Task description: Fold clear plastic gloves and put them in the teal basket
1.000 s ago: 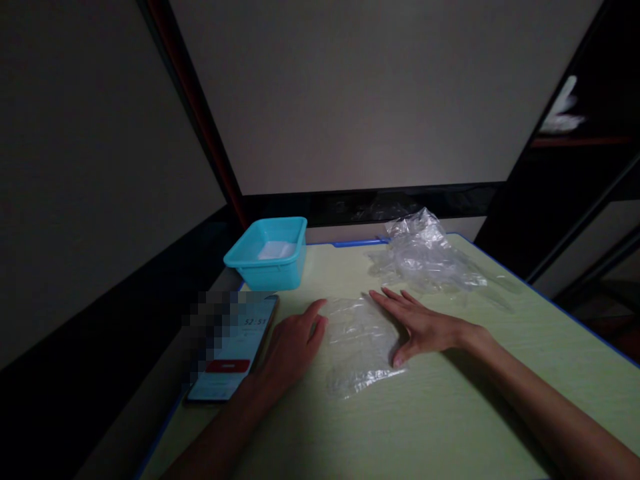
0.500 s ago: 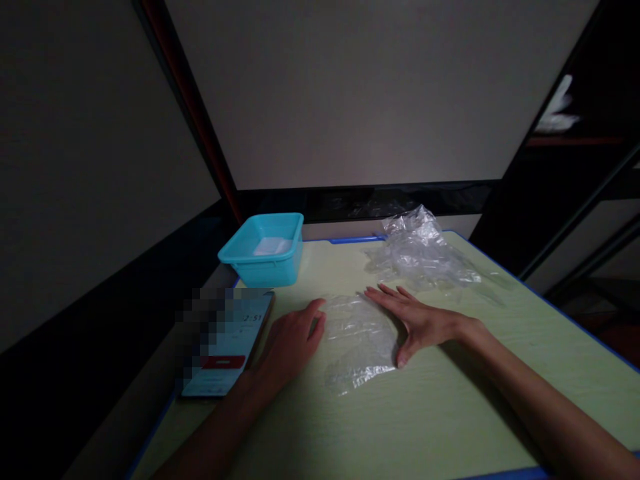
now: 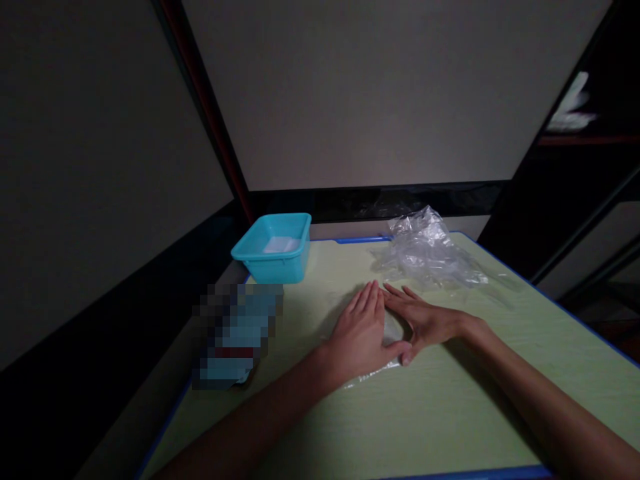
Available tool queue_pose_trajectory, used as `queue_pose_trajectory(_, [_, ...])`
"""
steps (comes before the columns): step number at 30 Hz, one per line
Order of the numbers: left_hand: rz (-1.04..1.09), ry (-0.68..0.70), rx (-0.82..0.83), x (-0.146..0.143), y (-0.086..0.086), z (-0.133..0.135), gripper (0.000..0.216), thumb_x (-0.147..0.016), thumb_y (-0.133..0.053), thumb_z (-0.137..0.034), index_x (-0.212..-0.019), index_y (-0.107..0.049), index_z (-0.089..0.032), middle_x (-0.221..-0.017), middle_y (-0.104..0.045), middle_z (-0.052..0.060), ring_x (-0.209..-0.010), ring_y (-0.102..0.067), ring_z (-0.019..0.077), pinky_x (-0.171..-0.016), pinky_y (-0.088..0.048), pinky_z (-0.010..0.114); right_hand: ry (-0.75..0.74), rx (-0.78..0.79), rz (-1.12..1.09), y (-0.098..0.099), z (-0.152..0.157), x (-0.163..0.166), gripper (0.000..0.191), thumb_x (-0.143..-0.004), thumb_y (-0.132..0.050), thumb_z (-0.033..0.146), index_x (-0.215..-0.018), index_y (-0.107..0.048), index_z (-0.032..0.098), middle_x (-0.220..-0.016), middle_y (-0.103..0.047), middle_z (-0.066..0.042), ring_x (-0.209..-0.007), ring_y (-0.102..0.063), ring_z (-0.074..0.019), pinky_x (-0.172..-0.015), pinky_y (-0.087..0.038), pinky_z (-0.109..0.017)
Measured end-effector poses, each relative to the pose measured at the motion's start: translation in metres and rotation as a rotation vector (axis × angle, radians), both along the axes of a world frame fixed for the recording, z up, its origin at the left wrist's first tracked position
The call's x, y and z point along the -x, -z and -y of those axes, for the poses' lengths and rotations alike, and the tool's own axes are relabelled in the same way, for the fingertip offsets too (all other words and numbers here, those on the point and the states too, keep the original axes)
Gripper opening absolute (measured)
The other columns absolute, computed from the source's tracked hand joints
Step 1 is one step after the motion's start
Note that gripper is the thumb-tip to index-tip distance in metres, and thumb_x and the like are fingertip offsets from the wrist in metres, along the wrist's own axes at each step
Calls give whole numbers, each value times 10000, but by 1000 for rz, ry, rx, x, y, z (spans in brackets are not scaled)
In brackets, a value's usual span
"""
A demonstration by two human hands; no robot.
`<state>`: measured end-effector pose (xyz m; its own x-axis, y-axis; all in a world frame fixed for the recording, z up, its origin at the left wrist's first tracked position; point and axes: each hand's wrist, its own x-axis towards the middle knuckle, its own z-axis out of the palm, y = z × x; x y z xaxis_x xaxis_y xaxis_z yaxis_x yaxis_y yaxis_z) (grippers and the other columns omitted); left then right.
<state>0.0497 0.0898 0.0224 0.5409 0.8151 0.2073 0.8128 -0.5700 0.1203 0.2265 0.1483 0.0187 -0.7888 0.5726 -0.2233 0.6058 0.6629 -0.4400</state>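
Note:
A clear plastic bag (image 3: 393, 328) lies flat on the pale green table, mostly covered by my hands. My left hand (image 3: 361, 333) rests palm down on top of it, fingers stretched out and pointing away from me. Against the bag's right edge is my right hand (image 3: 414, 321), with its thumb spread from its fingers and its fingertips touching the table side. The two hands meet at the fingertips and thumbs. Only the bag's near edge and a patch between the hands show.
A heap of crumpled clear plastic bags (image 3: 430, 250) lies at the back right. At the back left stands a turquoise basin (image 3: 280, 267) with something white inside. A phone (image 3: 240, 337), partly blurred out, is at the left edge of the table (image 3: 450, 413). Walls stand behind and left.
My left hand has moved right from beside the bag onto it and flattened out, now meeting my right hand. The right hand has stayed at the bag's edge. The view has shifted slightly.

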Motion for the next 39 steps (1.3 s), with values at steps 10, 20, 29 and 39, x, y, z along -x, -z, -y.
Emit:
queue_pose_trajectory(10, [-10,-39,121,4,18,-2,892,-779,-289,-669,-1343,-202,15,-1424,-148,215,-1321,-94,295,-1057,-158,416,-24,-4,29,3,-2,-2,1196,-550,-618,670,-1390,47,139,-1452,58,-143,-1308,112,-311,-1034,69,-505])
queue_pose_trajectory(20, [-42,-113,80,38,21,5,854,-771,-330,-663,-1330,-273,-20,-1417,-195,214,-1316,-124,312,-1048,-157,436,-14,-1,56,1,-1,-2,1172,-577,-602,667,-1386,46,119,-1454,63,-138,-1312,116,-291,-1041,83,-479])
queue_pose_trajectory(29, [-32,-158,96,58,16,10,833,-758,-418,-614,-1320,-282,-15,-1407,-211,228,-1314,-136,305,-1042,-189,453,-23,-92,-24,13,-1,-9,1122,-593,-586,673,-1394,12,162,-1460,0,-125,-1323,49,-297,-1042,37,-498])
queue_pose_trajectory(39, [536,-218,60,63,21,4,441,-845,-407,-333,-1227,-429,-115,-1299,-453,139,-1207,-399,226,-1004,-311,392,42,-146,-382,8,11,-13,916,-610,-609,627,-1364,-268,235,-1433,-225,-113,-1303,-187,-294,-1041,-178,-465])
